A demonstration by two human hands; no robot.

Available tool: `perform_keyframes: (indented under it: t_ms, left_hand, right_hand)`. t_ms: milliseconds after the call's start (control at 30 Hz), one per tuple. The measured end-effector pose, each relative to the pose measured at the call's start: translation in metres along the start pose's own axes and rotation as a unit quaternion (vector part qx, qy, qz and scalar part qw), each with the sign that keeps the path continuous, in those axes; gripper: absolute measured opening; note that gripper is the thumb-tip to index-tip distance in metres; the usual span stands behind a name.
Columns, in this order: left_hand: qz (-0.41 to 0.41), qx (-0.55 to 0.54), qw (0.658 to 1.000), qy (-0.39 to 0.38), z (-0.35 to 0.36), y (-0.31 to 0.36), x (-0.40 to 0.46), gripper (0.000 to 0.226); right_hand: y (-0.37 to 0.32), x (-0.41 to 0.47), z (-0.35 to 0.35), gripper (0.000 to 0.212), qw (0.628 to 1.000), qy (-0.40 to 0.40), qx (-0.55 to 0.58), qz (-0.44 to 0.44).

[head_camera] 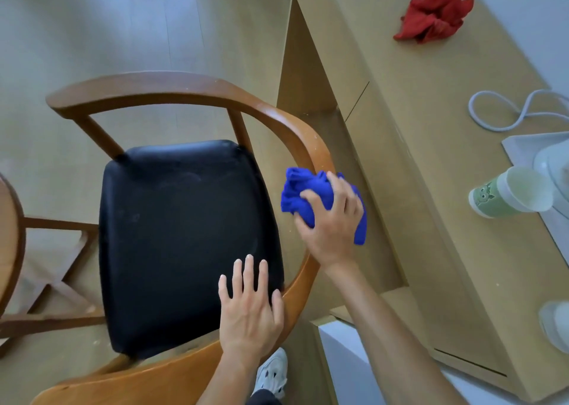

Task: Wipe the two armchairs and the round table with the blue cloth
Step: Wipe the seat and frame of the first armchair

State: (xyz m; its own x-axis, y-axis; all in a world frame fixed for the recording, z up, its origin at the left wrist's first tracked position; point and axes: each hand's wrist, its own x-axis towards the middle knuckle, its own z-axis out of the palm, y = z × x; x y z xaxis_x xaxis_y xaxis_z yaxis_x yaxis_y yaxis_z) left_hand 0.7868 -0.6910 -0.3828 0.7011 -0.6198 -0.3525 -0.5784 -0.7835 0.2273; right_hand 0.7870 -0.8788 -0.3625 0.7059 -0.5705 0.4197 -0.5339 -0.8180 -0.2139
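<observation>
One blue cloth (311, 195), one armchair (191, 232)

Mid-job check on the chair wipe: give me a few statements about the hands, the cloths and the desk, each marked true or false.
1. The right hand grips the blue cloth against the armchair's curved wooden rail. True.
2. The left hand holds a red cloth. False: it lies flat with straight fingers at the edge of the black seat and holds nothing.
3. The red cloth lies crumpled on the desk. True.
4. The green cup stands on the black seat. False: it stands on the desk, beside a white tray.
5. A white cable lies looped on the desk. True.
</observation>
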Motion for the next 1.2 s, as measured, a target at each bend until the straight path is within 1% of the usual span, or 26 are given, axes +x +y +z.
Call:
perform_keyframes:
  t_ms: [67,133,200,233,300,367,400,467,533,567,600,700,767,833,933,967,1033,1067,1133,1200]
  left_hand:
    - [-0.001,0.001,1.000,-0.005,-0.001,0.000,0.001,0.062]
    - [-0.001,-0.007,1.000,-0.004,-0.002,0.000,0.002,0.062]
    - [-0.001,-0.013,1.000,-0.004,-0.004,-0.001,0.002,0.063]
    - [0.001,-0.014,1.000,-0.004,-0.004,-0.001,0.002,0.063]
    - [0.003,-0.019,1.000,-0.005,-0.004,-0.002,0.002,0.063]
    - [0.005,-0.027,1.000,-0.008,-0.004,-0.003,0.002,0.062]
    - [0.008,-0.031,0.999,-0.005,-0.004,-0.003,0.003,0.061]
    - [0.012,-0.039,0.999,0.006,-0.003,-0.003,0.003,0.060]
    - [0.019,-0.039,0.999,0.013,-0.002,-0.004,0.002,0.060]
    - [0.023,-0.038,0.999,0.016,-0.003,-0.004,0.002,0.060]
    - [0.026,-0.036,0.999,0.017,-0.003,-0.003,0.003,0.060]
    - [0.023,-0.035,0.999,0.006,-0.004,-0.004,0.003,0.060]
    - [0.018,-0.037,0.999,0.009,-0.005,-0.004,0.004,0.061]
    - [0.011,-0.041,0.999,0.004,-0.005,-0.004,0.005,0.061]
    - [0.012,-0.053,0.999,-0.001,-0.006,-0.004,0.005,0.062]
    - [0.011,-0.057,0.998,-0.006,-0.006,-0.004,0.006,0.061]
    - [0.010,-0.067,0.998,-0.010,-0.009,-0.005,0.006,0.061]
    - [0.009,-0.074,0.997,-0.014,-0.011,-0.005,0.007,0.061]
    - [-0.001,-0.095,0.995,-0.012,-0.013,-0.005,0.008,0.063]
    - [0.011,-0.107,0.994,0.011,-0.022,-0.006,0.018,0.064]
  right_hand:
    - [0.008,0.053,0.001,0.035,0.998,-0.048,0.010,-0.024]
    - [0.007,0.094,0.004,0.056,0.994,-0.101,0.035,-0.006]
    - [0.005,0.104,0.008,0.074,0.992,-0.122,0.024,0.011]
    - [0.004,0.095,0.006,0.076,0.993,-0.118,0.006,0.006]
    - [0.005,0.052,0.002,0.068,0.996,-0.091,0.000,0.000]
    - [0.007,-0.003,-0.001,0.061,0.998,-0.042,0.037,0.009]
    - [0.005,-0.024,-0.003,0.060,0.998,-0.027,0.060,0.018]
    - [0.004,-0.032,0.000,0.061,0.995,-0.016,0.088,0.041]
    - [0.005,-0.002,0.003,0.056,0.996,-0.009,0.076,0.048]
    - [0.006,0.022,0.004,0.053,0.997,-0.018,0.061,0.037]
    - [0.007,0.049,0.006,0.052,0.998,-0.044,0.049,0.024]
    - [0.005,0.129,0.017,0.055,0.983,-0.180,0.019,0.016]
    - [-0.004,0.155,0.025,0.058,0.970,-0.242,0.005,0.027]
    - [-0.006,0.154,0.024,0.058,0.971,-0.238,0.007,0.032]
    - [0.008,0.115,0.013,0.052,0.983,-0.174,0.056,-0.013]
    - [0.012,0.104,0.010,0.051,0.984,-0.160,0.070,-0.020]
    - [0.014,0.103,0.011,0.050,0.986,-0.155,0.062,-0.026]
    - [0.010,0.114,0.014,0.051,0.985,-0.164,0.045,-0.028]
    - [-0.001,0.142,0.023,0.056,0.975,-0.217,0.003,-0.040]
    - [-0.010,0.168,0.031,0.070,0.959,-0.278,-0.018,-0.049]
